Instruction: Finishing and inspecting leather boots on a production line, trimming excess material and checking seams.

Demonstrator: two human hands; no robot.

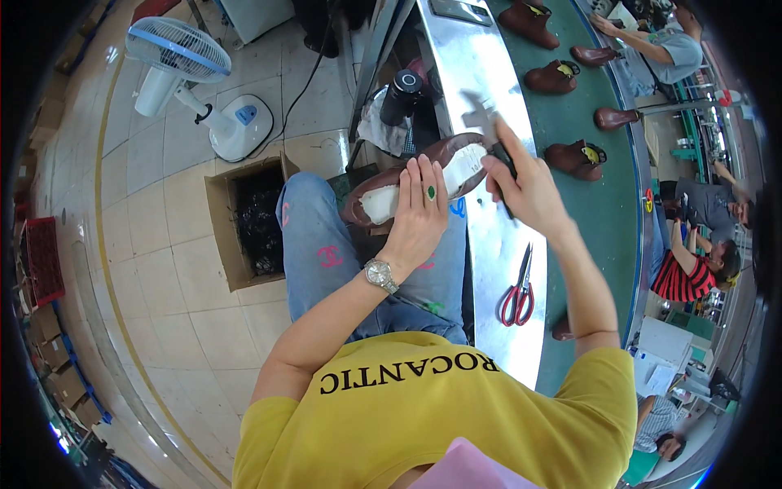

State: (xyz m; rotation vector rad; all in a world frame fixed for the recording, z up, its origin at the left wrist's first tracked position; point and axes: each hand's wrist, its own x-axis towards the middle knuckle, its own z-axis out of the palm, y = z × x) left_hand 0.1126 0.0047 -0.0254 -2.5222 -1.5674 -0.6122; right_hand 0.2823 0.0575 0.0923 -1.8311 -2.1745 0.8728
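A brown leather shoe [463, 169] lies sole side up above my knees, white board showing at the forefoot and heel. Across its middle, my left hand [418, 210] presses with the fingers together, steadying it. My right hand [525, 181] is closed round the dark handle of a hammer [481, 118], whose metal head is smeared by motion just over the shoe's right end. Red-handled scissors [519, 300] rest on the metal bench to the right of my legs.
A green conveyor belt [582, 244] carries several brown shoes and boots beyond the metal bench [497, 359]. On the left are a cardboard box [220, 212] with dark contents and a white fan [244, 126]. A black bottle [401, 96] stands ahead; co-workers sit across the belt.
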